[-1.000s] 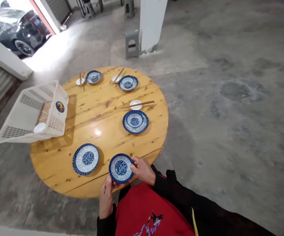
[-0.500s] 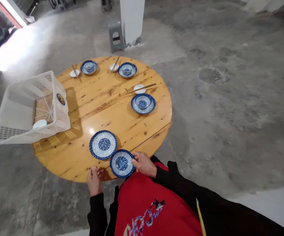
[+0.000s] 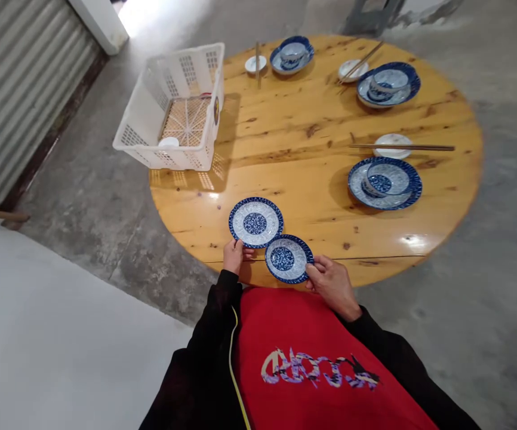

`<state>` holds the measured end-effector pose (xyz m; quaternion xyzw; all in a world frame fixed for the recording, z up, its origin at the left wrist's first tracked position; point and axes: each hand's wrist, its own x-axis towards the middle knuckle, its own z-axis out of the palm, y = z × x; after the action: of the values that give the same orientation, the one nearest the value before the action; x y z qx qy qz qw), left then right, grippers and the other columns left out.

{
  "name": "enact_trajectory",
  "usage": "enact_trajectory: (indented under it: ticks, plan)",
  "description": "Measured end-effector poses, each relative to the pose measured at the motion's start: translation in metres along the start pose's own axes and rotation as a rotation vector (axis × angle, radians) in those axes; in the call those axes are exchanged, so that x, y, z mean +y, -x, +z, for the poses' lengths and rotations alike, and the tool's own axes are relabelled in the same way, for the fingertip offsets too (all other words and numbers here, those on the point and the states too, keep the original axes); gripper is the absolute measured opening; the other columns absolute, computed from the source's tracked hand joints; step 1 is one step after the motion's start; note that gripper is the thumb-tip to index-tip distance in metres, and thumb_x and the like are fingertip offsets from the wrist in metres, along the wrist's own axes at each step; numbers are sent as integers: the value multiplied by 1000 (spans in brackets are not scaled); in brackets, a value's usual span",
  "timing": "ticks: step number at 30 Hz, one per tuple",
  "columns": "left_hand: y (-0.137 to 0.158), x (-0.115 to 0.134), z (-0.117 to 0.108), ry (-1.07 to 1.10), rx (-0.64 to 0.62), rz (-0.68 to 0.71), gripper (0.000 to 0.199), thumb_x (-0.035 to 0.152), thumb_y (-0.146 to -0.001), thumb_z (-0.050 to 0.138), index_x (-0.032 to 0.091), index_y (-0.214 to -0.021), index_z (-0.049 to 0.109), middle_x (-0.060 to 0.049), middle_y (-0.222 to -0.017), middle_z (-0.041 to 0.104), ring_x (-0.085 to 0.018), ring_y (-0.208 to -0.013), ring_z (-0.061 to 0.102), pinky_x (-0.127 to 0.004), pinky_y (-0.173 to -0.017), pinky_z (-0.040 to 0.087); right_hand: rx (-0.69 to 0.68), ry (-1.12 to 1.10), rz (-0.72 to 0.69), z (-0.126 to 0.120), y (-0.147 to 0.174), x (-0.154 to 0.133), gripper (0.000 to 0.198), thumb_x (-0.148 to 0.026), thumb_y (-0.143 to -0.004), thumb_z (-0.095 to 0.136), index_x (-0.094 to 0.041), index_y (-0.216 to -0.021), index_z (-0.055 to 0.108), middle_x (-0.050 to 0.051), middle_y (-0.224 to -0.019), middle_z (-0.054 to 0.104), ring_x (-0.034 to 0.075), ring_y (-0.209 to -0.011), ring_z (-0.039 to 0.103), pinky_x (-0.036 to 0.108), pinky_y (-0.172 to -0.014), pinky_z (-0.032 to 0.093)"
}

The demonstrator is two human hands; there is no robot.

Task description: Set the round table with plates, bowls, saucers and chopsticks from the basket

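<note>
Over the table [image 3: 294, 170], the right hand [image 3: 331, 283], angled left, pinches a dish [image 3: 284, 259].

I saw a grey corrugated metal shutter [image 3: 21, 83] on the left, beside a white post [image 3: 99, 27]. Daylight glared across the stained grey concrete floor [image 3: 137, 239] past it. A rounded, glossy yellow wooden table [image 3: 289, 167] stood nearer, a grey stool [image 3: 368, 21] partly showing beyond its far edge.

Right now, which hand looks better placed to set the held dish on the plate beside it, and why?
Probably the right hand: it grips the dish by its rim. The left hand is at the near edge of the plate.
</note>
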<state>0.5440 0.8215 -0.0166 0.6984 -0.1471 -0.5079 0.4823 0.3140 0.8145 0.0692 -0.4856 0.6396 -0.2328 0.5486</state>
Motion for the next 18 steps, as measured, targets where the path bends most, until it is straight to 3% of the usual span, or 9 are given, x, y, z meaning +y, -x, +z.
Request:
enact_trajectory:
  ticks: [6, 18]
  plan:
    - [-3, -4, 1, 17, -13, 27, 14, 24, -90, 51, 15, -82, 57, -1, -62, 67, -18, -59, 70, -25, -53, 54, -15, 5, -6, 6, -7, -1, 26, -45, -66, 57, -21, -74, 56, -2, -48, 57, 15, -38, 55, 24, -39, 39]
    - [-14, 8, 1, -14, -46, 8, 15, 22, -91, 50, 16, -79, 56, -1, -62, 66, -18, -56, 68, -26, -54, 53, -15, 6, -75, 25, -41, -4, 23, -40, -65, 55, -19, -74, 57, -3, -47, 55, 15, -39, 56, 23, -38, 40]
